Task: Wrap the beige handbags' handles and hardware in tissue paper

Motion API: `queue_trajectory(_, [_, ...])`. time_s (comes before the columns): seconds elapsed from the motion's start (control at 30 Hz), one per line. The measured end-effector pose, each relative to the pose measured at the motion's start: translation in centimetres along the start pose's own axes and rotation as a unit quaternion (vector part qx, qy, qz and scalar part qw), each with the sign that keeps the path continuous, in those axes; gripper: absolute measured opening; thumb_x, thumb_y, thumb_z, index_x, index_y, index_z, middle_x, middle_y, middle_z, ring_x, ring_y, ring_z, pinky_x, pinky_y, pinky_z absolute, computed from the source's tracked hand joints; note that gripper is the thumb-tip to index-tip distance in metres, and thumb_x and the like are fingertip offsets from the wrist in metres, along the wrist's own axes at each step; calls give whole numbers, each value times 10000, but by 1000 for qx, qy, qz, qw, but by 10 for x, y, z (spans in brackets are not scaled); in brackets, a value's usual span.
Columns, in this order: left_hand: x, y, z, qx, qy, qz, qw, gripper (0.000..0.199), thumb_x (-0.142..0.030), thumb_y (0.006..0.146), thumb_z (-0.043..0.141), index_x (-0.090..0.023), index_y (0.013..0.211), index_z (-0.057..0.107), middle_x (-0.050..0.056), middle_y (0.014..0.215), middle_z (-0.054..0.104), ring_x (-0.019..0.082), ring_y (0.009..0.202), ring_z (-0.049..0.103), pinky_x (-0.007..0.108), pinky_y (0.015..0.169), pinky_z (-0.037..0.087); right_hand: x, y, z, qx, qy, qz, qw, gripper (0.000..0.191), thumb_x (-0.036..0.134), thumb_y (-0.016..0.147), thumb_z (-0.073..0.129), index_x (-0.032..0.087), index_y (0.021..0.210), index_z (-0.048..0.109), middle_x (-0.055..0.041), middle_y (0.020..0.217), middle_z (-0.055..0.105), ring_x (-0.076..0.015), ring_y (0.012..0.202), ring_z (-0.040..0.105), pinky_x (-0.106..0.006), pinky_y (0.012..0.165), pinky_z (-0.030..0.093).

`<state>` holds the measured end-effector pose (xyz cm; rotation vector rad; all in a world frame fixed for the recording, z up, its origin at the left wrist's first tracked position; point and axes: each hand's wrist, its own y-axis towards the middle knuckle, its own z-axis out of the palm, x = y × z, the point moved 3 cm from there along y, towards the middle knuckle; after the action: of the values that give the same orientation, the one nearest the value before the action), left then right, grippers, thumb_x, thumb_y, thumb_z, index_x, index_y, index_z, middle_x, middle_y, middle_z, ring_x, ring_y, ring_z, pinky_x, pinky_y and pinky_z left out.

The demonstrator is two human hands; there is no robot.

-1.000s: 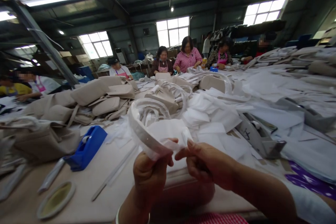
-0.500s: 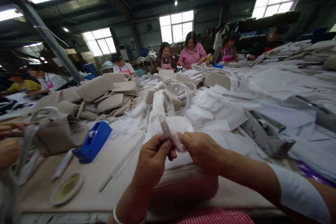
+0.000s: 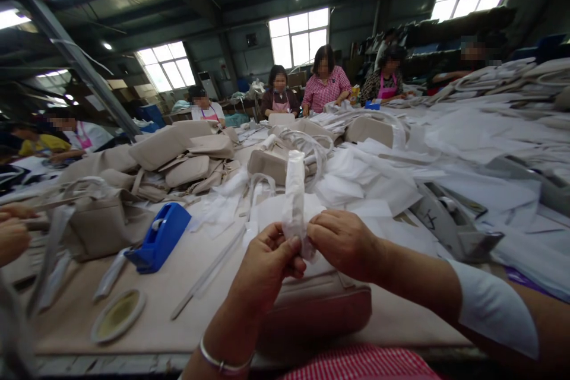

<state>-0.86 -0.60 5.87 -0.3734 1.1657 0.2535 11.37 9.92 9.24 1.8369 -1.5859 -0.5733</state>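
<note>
A bag handle in clear plastic wrap (image 3: 294, 190) rises between my hands above a beige bag (image 3: 316, 309) at the table's front edge. My left hand (image 3: 269, 264) pinches the wrapped handle low on its left side, thumb on top. From the right, my right hand (image 3: 345, 240) has its fingers closed on the wrap's edge. White sheeting lies over the bag's top, just behind my hands. Another thin handle loop (image 3: 262, 181) stands behind my left hand.
A blue tape dispenser (image 3: 161, 237), a tape roll (image 3: 118, 316) and a metal ruler (image 3: 209, 270) lie left; a grey dispenser (image 3: 458, 222) lies right. Beige bags (image 3: 160, 145) are piled behind. Another person's hands (image 3: 13, 234) are at far left. People sit across the table.
The wrapped handle has turned from a slanted loop to a nearly upright strip. Both my hands have shifted slightly to the right.
</note>
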Motion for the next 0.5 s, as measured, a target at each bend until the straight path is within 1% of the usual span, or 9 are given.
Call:
queue_trajectory(0.03, [0, 0, -1, -15, 2, 22, 1000, 281, -269, 786, 753, -132, 984, 609, -2, 693, 654, 62, 479, 571, 151, 445, 475, -1, 0, -2, -20, 41, 28, 999, 248, 135, 951, 420, 136, 834, 638, -74, 757, 623, -163, 702, 553, -280, 645, 429])
queue_trajectory(0.1, [-2, 0, -4, -70, 23, 85, 994, 318, -268, 782, 754, -133, 1024, 598, -15, 697, 643, 62, 492, 581, 159, 477, 489, -6, -2, -5, -64, 125, 122, 983, 182, 172, 937, 491, 131, 947, 668, -85, 853, 657, -164, 781, 588, -276, 703, 451])
queue_trajectory(0.17, [-4, -3, -5, -125, 70, 158, 977, 355, -267, 788, 746, -157, 1080, 578, -31, 711, 634, 81, 516, 613, 190, 518, 522, -10, -4, -5, -55, 228, 244, 941, 183, 258, 921, 558, 143, 926, 701, -62, 825, 657, -152, 747, 580, -269, 682, 446])
queue_trajectory(0.2, [-4, -5, -4, -136, 104, 187, 967, 361, -263, 803, 729, -171, 1112, 566, -38, 716, 632, 92, 528, 628, 207, 539, 536, -10, -6, -3, -26, 293, 301, 907, 220, 316, 908, 585, 143, 860, 712, -41, 756, 636, -137, 685, 556, -258, 632, 429])
queue_trajectory(0.27, [-2, -8, 0, -125, 185, 240, 945, 357, -241, 854, 666, -196, 1183, 537, -42, 728, 629, 106, 552, 651, 225, 569, 547, -8, -8, 6, 36, 430, 396, 811, 329, 429, 868, 627, 129, 757, 704, 0, 611, 556, -96, 551, 462, -231, 513, 349])
queue_trajectory(0.3, [0, -10, 3, -112, 230, 268, 929, 364, -222, 878, 630, -206, 1223, 515, -41, 734, 631, 109, 567, 658, 228, 583, 547, -5, -10, 11, 50, 487, 433, 757, 362, 465, 839, 654, 119, 741, 695, 19, 555, 511, -78, 499, 404, -222, 467, 294])
queue_trajectory(0.37, [4, -13, 6, -92, 321, 330, 883, 425, -174, 904, 575, -219, 1307, 452, -33, 752, 641, 113, 590, 666, 236, 608, 544, -2, -12, 20, 36, 566, 491, 661, 377, 477, 767, 726, 106, 730, 670, 50, 487, 442, -49, 436, 299, -214, 418, 190])
queue_trajectory(0.43, [8, -16, 6, -82, 402, 379, 829, 499, -132, 907, 551, -223, 1370, 386, -8, 799, 670, 117, 605, 667, 246, 632, 541, 0, -14, 28, 6, 619, 516, 591, 355, 432, 710, 785, 106, 732, 647, 57, 486, 446, -33, 415, 246, -214, 407, 133])
queue_trajectory(0.5, [10, -18, 3, -72, 459, 407, 786, 525, -109, 900, 554, -227, 1381, 381, 31, 875, 699, 136, 674, 681, 267, 687, 542, 1, -15, 32, -18, 652, 517, 554, 336, 396, 688, 805, 112, 716, 627, 57, 501, 453, -26, 412, 227, -215, 407, 119])
